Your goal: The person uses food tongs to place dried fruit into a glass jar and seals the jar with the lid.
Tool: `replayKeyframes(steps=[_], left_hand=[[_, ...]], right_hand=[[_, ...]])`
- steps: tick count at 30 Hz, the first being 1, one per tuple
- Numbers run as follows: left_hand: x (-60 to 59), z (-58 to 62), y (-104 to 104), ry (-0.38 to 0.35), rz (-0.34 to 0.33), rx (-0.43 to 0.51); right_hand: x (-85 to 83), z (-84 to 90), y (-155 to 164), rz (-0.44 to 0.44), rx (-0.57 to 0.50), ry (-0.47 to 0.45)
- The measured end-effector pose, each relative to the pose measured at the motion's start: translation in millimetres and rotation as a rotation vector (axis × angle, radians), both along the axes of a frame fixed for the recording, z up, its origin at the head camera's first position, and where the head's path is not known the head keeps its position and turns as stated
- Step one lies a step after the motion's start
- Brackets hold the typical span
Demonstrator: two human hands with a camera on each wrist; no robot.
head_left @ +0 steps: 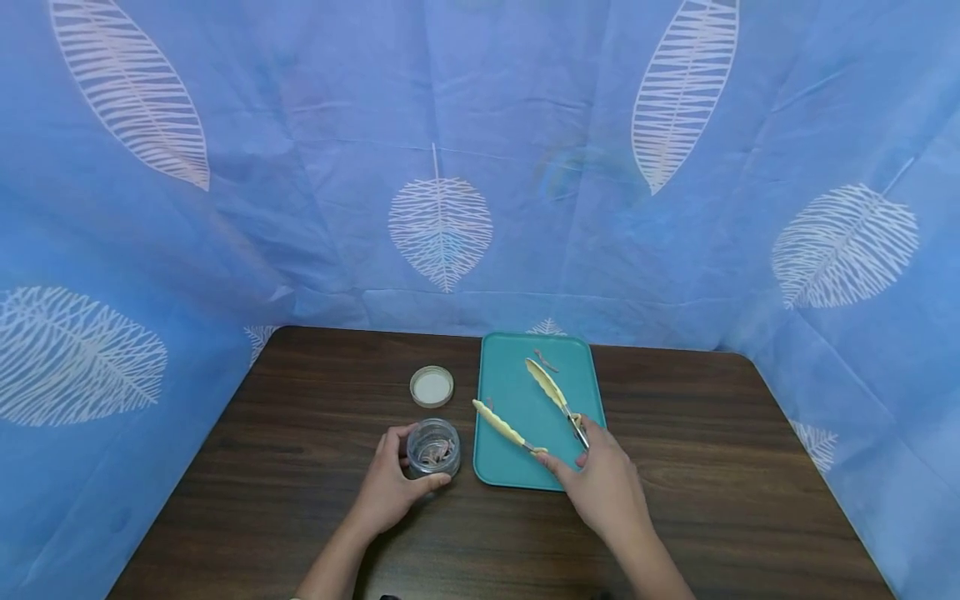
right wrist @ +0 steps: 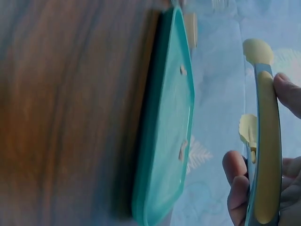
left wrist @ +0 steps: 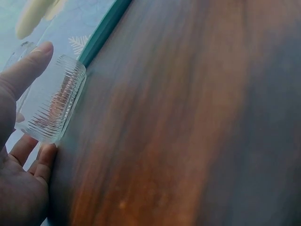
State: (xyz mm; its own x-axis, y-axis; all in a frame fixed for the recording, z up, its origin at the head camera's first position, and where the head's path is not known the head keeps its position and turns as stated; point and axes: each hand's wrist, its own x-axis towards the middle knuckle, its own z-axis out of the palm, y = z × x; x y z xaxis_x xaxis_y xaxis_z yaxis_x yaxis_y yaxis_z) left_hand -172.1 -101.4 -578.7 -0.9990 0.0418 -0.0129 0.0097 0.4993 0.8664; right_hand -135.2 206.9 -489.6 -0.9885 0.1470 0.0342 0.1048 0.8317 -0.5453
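Your left hand (head_left: 390, 487) curled round the small clear ribbed glass jar (head_left: 433, 447) just left of the teal plastic tray (head_left: 517, 467), right hand (head_left: 603, 483) gripped yellow-tipped metal tongs (head_left: 536, 400) spread open over it; w/ scraps (head_left: 546, 360) near tray's far edge, best steady jar & pinch gently.

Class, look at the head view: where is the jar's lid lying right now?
The lid lies flat on the wooden table, just beyond the glass jar held by the left hand, and left of the teal tray.
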Motion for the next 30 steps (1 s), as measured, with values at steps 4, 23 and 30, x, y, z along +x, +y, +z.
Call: replayKeyframes(steps=[4, 23, 30], left_hand=[[0.9, 1.3, 1, 0.008, -0.008, 0.004], [0.3, 0.6, 1, 0.009, -0.002, 0.001], [2.0, 2.4, 2, 0.009, -0.006, 0.004]], right_hand=[[-8.4, 1.7, 14, -0.018, 0.028, 0.034], [-49.3, -21.9, 48, -0.095, 0.082, -0.098], [-57.6, -30.7, 55, -0.099, 0.113, -0.088]])
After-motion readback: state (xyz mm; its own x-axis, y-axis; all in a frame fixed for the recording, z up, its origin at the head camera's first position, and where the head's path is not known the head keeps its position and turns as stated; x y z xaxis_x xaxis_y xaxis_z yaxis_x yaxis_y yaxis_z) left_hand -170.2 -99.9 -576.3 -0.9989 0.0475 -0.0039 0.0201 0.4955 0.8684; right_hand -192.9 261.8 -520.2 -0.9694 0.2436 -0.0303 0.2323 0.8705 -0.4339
